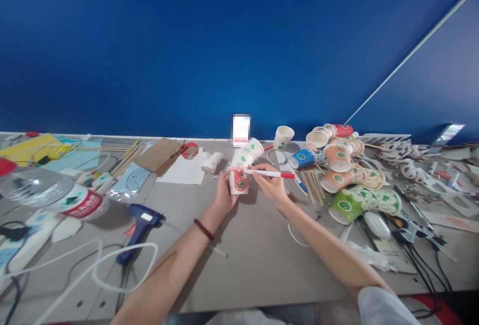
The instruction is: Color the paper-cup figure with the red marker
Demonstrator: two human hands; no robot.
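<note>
At the middle of the table, the left hand (223, 192) holds a red-and-white cup (240, 184), fingers curled closed around its side, probably to keep it steady for the pen. The right hand (272, 184) pinches a marker (279, 173) with fingers closed, its red end pointing away to the right and its other end at the cup's upper part; whether it touches is too small to tell. Just behind, a white cup (247, 151) leans at a tilt; I cannot tell whether the two are joined. Near the wall, another cup (283, 139) stands mouth up, with nothing showing in the visible part of its inside. On the right, a green cup (346, 206) and a blue cup (304, 158) lie on their sides, likely set aside to leave working room. At left is a capped bottle (48, 190); its contents are unclear.
</note>
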